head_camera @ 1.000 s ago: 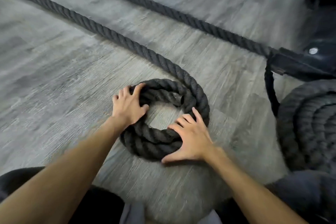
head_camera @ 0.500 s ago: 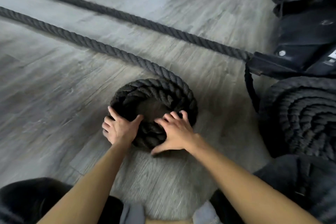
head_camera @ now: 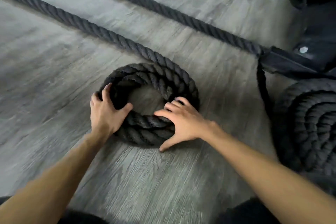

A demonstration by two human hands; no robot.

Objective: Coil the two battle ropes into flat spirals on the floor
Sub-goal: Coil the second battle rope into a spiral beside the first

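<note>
Bare grey floor (head_camera: pixel 45 96) lies open to the left of the small coil (head_camera: pixel 160 85) and in front of it, between the two forearms. The coil's centre is an open patch of floor. Behind it, the loose rope run (head_camera: pixel 76 22) crosses on a slant and touches the coil's far rim; a second rope (head_camera: pixel 163 11) runs beyond, with a free strip between them. To the right, a narrow gap separates the coil from the finished spiral (head_camera: pixel 309 129) and the black anchor base (head_camera: pixel 294 63).
</note>
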